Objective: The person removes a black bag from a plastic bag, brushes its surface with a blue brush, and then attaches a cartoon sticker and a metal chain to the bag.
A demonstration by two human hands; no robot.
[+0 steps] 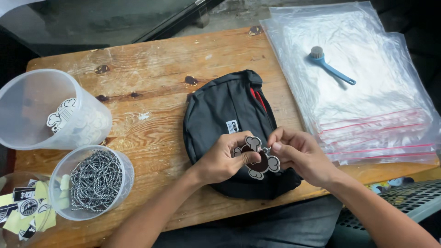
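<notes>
A black pouch bag (225, 115) with red trim lies on the wooden table (156, 78). Over its near end my left hand (223, 160) pinches a flat charm (258, 158) with white bone-shaped lobes and a dark brown middle. My right hand (298, 154) has its fingertips closed on the small metal fitting at the charm's upper right edge, where it meets the bag. Both hands hover just above the bag's front.
Left of the bag stand a clear tub with white charms (50, 115), a clear tub of ball chains (94, 181) and a tub of stickers (20, 209). At right lies a stack of clear zip bags (367, 105) with a blue brush (328, 66) on top.
</notes>
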